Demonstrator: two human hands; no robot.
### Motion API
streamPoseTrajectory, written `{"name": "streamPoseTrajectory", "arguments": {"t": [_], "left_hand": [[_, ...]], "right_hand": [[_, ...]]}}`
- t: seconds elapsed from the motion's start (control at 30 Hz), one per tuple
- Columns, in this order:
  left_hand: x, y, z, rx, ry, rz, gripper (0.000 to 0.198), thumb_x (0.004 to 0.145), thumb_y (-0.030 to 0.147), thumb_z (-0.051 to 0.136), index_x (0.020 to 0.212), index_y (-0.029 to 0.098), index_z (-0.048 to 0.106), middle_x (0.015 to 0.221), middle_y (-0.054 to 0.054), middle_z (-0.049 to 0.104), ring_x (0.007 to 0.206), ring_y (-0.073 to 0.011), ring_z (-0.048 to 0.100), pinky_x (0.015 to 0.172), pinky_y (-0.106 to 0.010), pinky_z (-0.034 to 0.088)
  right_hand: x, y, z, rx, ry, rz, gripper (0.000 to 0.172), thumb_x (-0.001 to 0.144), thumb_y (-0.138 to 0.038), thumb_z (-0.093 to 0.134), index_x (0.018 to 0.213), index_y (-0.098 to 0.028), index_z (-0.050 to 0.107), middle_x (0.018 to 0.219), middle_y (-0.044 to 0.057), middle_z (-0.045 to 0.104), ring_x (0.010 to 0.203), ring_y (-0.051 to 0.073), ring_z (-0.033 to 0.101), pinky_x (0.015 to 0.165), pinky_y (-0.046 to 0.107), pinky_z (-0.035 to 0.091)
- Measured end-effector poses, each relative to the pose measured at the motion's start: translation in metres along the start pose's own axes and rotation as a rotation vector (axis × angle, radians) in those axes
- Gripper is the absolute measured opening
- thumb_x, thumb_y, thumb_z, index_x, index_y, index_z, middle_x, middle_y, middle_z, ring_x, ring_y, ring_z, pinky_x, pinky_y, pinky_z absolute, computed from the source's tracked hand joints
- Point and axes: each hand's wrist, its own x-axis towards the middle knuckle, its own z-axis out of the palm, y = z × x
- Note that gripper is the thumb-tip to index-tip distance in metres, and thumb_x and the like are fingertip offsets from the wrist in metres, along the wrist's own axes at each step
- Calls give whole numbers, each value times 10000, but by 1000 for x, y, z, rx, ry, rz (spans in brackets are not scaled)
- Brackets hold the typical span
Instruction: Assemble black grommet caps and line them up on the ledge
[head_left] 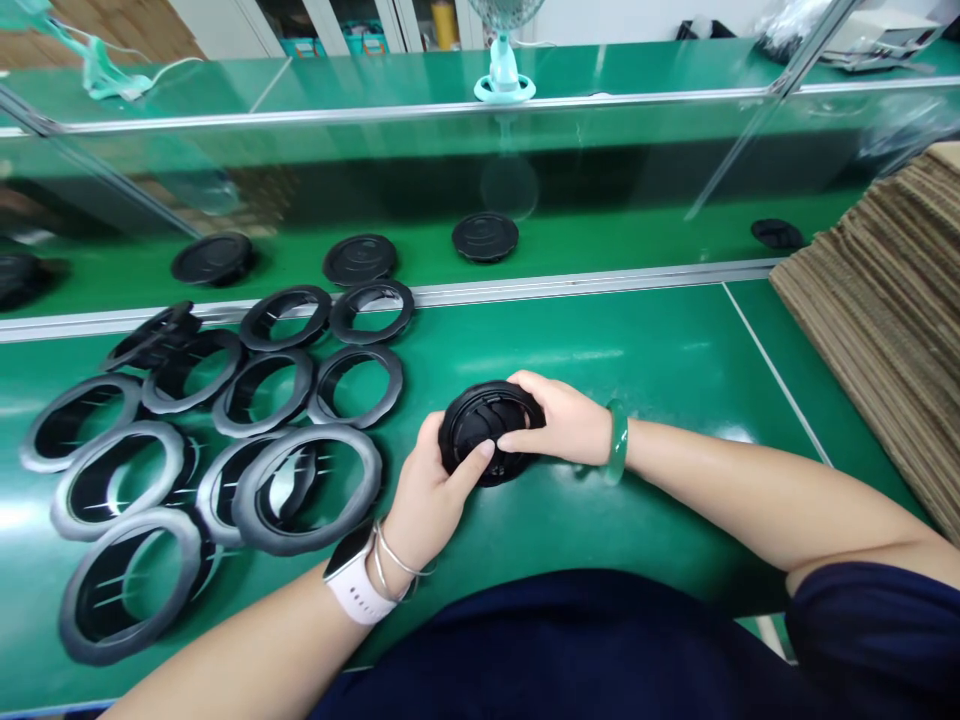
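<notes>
The left hand and right hand pinch a black round part over the tabletop, seemingly mid-assembly; rings left of it look unfinished, discs beyond it perhaps done.

Held black round part, centre: no lettering legible.
Black discs, upper middle: no marking legible.
Black rings, left: no marking legible.
Watch, lower middle: dark screen, no digits legible.
Teal boxes, top edge: too small to read.
White machine, upper right: no brand legible.
Cardboard stack, right edge: no print legible.
</notes>
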Motion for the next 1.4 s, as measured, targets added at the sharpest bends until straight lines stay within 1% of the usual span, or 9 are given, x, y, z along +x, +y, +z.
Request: {"name": "streamPoseTrajectory", "arguments": {"t": [0.57, 0.67, 0.87, 0.93, 1.03, 1.1, 1.2, 1.3, 1.4], "left_hand": [[2, 2, 5, 9, 32, -6, 271, 906, 433, 614, 1028, 214, 512, 925, 13, 607, 856, -180, 573, 771, -299, 454], [3, 1, 5, 2, 25, -22, 287, 899, 451, 619, 1024, 214, 515, 931, 8, 617, 865, -190, 581, 782, -313, 456], [6, -3, 3, -164, 1, -63, 373, 888, 503, 620, 1091, 207, 518, 1063, -40, 650, 1021, -242, 609, 883, -368, 481], [6, -2, 3, -327, -76, -105, 448, 890, 526, 603, 1163, 201, 463, 1009, -55, 669, 959, -252, 650, 819, -381, 526], [4, 1, 4, -500, -168, -144, 510, 906, 515, 578, 1246, 197, 370, 972, -69, 682, 845, -244, 691, 722, -375, 562], [2, 1, 6, -506, -184, -127, 475, 910, 466, 587, 1240, 197, 377, 992, -72, 676, 836, -224, 692, 715, -349, 558], [0, 0, 8, -475, -199, -85, 399, 900, 373, 611, 1207, 200, 424, 944, -45, 671, 799, -182, 664, 680, -295, 524], [-3, -1, 9, -434, -196, -52, 359, 884, 281, 621, 1192, 206, 454, 941, -28, 672, 765, -148, 626, 671, -266, 502], [-7, 4, 6, -329, -214, -6, 343, 867, 219, 624, 1181, 211, 485, 990, -27, 667, 791, -145, 635, 695, -266, 514]], "right_hand": [[-3, -18, 9, -400, 97, 139, 369, 790, -299, 818, 971, -188, 516, 933, 28, 620, 856, 225, 582, 703, 322, 402], [0, -6, 4, -284, 77, 85, 376, 752, -311, 843, 943, -188, 544, 903, 13, 626, 826, 213, 585, 689, 310, 407], [11, 17, -16, 492, -241, 180, 517, 665, -481, 859, 970, -155, 598, 891, 41, 677, 812, 193, 641, 719, 290, 486], [17, 17, -29, 535, -230, 260, 510, 651, -479, 865, 955, -135, 642, 839, 46, 683, 737, 173, 635, 657, 262, 478], [27, 17, -62, 452, -9, 213, 472, 667, -462, 848, 969, -142, 678, 890, 67, 701, 780, 200, 655, 714, 301, 520], [32, 26, -94, 274, 295, 71, 483, 676, -461, 826, 1027, -163, 680, 994, 83, 705, 911, 248, 663, 869, 388, 529], [40, 60, -149, -266, 850, -103, 536, 692, -486, 769, 1122, -178, 678, 1150, 110, 673, 1101, 323, 608, 1050, 507, 436], [45, 105, -191, -719, 707, -13, 522, 800, -485, 600, 1218, -181, 671, 1337, 127, 584, 1339, 379, 423, 1162, 556, 294], [43, 135, -204, -860, 598, 106, 616, 867, -523, 483, 1380, -194, 571, 1481, 110, 446, 1439, 375, 261, 1186, 544, 263]]}}
